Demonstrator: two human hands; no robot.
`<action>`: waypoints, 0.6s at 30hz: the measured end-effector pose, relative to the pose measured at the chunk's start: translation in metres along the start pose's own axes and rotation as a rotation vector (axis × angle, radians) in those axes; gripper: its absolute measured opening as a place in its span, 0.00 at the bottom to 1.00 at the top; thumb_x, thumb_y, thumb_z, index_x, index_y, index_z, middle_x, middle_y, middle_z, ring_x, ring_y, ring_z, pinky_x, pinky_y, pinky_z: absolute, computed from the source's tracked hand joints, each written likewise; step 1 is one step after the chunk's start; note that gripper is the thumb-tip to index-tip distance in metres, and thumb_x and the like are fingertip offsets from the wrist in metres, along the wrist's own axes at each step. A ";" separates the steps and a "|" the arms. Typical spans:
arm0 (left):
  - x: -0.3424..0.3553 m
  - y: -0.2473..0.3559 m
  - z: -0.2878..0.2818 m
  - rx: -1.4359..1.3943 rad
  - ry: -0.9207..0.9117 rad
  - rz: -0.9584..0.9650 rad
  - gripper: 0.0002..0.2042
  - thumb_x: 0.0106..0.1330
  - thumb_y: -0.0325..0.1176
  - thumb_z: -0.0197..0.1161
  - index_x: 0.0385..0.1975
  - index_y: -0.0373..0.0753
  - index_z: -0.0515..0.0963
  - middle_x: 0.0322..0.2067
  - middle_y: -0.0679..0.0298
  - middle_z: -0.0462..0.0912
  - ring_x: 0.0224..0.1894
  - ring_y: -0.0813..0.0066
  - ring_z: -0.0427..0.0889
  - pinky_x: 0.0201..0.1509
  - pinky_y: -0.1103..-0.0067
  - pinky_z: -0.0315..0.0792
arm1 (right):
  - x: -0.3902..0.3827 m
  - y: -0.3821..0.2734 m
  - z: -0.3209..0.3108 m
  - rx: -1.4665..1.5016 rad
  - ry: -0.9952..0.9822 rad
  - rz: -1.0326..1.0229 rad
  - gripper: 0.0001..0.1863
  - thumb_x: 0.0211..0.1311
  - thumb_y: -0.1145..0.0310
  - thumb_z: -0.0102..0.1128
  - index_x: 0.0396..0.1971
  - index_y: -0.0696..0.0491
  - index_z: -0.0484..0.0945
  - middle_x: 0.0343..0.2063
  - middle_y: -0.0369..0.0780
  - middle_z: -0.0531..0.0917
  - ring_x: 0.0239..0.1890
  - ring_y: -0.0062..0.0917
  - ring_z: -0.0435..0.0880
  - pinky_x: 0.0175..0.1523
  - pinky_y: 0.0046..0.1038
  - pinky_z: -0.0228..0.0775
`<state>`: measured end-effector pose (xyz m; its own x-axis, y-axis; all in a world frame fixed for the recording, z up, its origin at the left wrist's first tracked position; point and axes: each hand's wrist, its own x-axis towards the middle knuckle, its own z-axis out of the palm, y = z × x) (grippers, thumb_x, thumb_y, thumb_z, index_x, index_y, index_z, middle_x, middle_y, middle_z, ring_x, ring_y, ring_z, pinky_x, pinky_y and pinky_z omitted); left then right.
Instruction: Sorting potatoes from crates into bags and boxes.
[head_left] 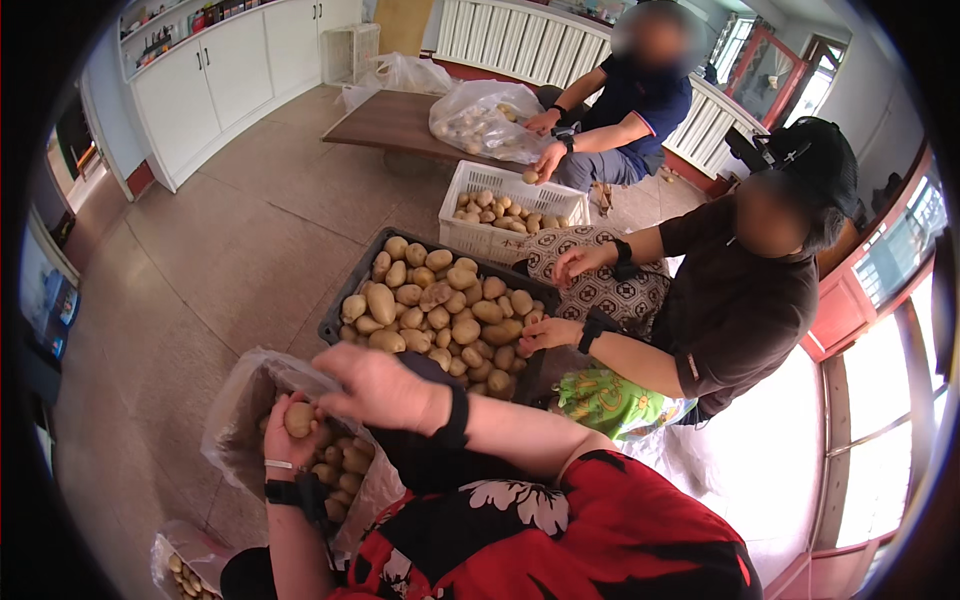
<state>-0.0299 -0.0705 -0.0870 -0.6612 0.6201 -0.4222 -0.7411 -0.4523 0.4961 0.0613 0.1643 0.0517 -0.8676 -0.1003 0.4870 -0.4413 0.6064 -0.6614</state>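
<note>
As the tiled floor is spreading out beneath my remote feed, one co-worker in dark clothes is sitting at right and a second co-worker is sitting farther back. Beside that one, a low brown desk is carrying a clear bag with potatoes inside. The black crate is standing midway, heaped with loose potatoes; just beyond, the white basket is holding fewer. Nearest me, an open plastic bag is holding more. I am seeing my right hand hovering above this bag's edge; it is showing blurred, so I am unable to tell whether its fingers are gripping anything. Over the bag's mouth, my left hand is wrapping its fingers around a single potato. The second co-worker is holding another potato above the basket.
</note>
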 end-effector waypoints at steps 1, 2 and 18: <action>0.006 0.004 -0.029 0.009 0.006 0.005 0.13 0.64 0.38 0.55 0.43 0.38 0.71 0.39 0.61 0.76 0.43 0.67 0.76 0.43 0.75 0.75 | -0.006 0.011 -0.011 0.069 0.044 0.118 0.19 0.48 0.67 0.63 0.41 0.58 0.74 0.36 0.47 0.77 0.35 0.37 0.80 0.40 0.32 0.73; 0.012 0.007 -0.057 0.028 0.088 -0.001 0.13 0.64 0.38 0.55 0.43 0.38 0.71 0.39 0.61 0.76 0.43 0.67 0.76 0.43 0.75 0.75 | -0.014 0.023 -0.023 0.167 0.112 0.181 0.17 0.48 0.68 0.61 0.39 0.59 0.75 0.35 0.48 0.78 0.34 0.37 0.81 0.40 0.32 0.73; -0.003 -0.026 -0.284 1.449 1.235 -0.123 0.22 0.56 0.32 0.57 0.53 0.48 0.68 0.49 0.51 0.76 0.52 0.52 0.74 0.56 0.69 0.67 | -0.210 0.181 -0.033 -0.608 -0.287 0.838 0.24 0.45 0.67 0.61 0.45 0.56 0.69 0.45 0.53 0.69 0.45 0.50 0.73 0.50 0.41 0.69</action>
<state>-0.0418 -0.2430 -0.3145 -0.8074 -0.4310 -0.4029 -0.5640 0.7645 0.3121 0.1717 0.3207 -0.1516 -0.8975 0.3958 -0.1945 0.4381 0.8512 -0.2892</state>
